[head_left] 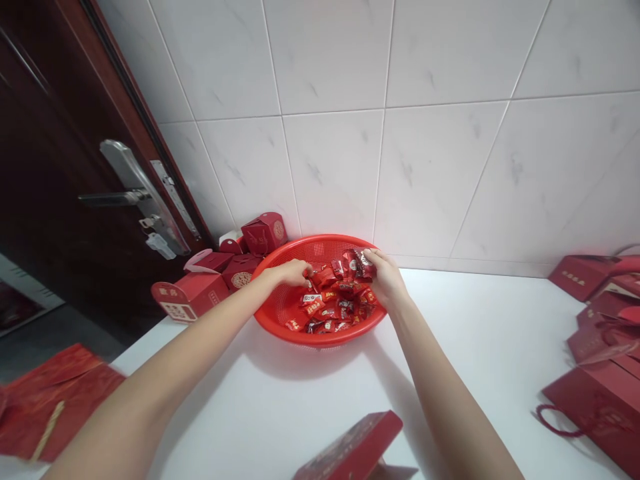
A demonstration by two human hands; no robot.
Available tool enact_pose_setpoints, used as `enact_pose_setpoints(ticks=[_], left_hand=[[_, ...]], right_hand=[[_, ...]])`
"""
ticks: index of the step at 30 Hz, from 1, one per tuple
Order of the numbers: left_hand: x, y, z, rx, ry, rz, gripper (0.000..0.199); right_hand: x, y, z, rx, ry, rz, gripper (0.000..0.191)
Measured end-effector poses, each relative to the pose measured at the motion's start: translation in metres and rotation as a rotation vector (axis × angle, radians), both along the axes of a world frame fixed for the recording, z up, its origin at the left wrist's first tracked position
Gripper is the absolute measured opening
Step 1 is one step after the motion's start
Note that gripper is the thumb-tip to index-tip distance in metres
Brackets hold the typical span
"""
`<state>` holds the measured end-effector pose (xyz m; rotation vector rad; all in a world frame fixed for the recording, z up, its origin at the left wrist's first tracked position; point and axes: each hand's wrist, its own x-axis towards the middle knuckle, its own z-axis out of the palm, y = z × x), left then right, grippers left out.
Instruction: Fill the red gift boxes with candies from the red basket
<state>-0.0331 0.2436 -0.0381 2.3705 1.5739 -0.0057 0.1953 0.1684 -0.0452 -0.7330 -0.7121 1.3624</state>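
A red plastic basket (320, 339) with mesh sides stands on the white table against the tiled wall. Red-wrapped candies (333, 300) lie heaped inside it. Over the basket's right side, my right hand (386, 275) is closed on dark red wrapped candies (361, 263). Reaching in from the left, my left hand (296, 273) has its fingertips pinched together at the candies; a red wrapper shows at them, though the fingers partly hide it.
Small red boxes (200, 293) crowd the table's left back corner, beside a dark door (55, 133). A red bag (60, 400) with a rope handle is at lower left. Red gift boxes (600, 347) line the right side. One red box (355, 447) stands at the front.
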Motion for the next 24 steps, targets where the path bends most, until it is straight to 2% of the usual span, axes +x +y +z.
enact_pose_setpoints(ticks=[6, 11, 15, 20, 24], left_hand=[[0.006, -0.008, 0.005, -0.105, -0.035, -0.063, 0.024], [0.013, -0.013, 0.009, -0.286, 0.023, -0.104, 0.047], [0.018, -0.011, 0.007, -0.286, 0.095, -0.101, 0.055], [0.029, -0.011, 0.008, -0.365, 0.085, -0.077, 0.059], [0.043, -0.013, 0.008, -0.308, 0.094, -0.136, 0.06]], right_hand=[[0.0, 0.0, 0.001, -0.013, 0.039, -0.022, 0.019], [-0.001, -0.003, 0.005, -0.039, 0.047, -0.018, 0.015], [-0.001, -0.005, 0.008, -0.072, 0.037, -0.018, 0.014], [0.005, -0.006, 0.007, -0.133, -0.011, -0.02, 0.018], [0.016, -0.006, 0.009, -0.17, -0.034, -0.042, 0.015]])
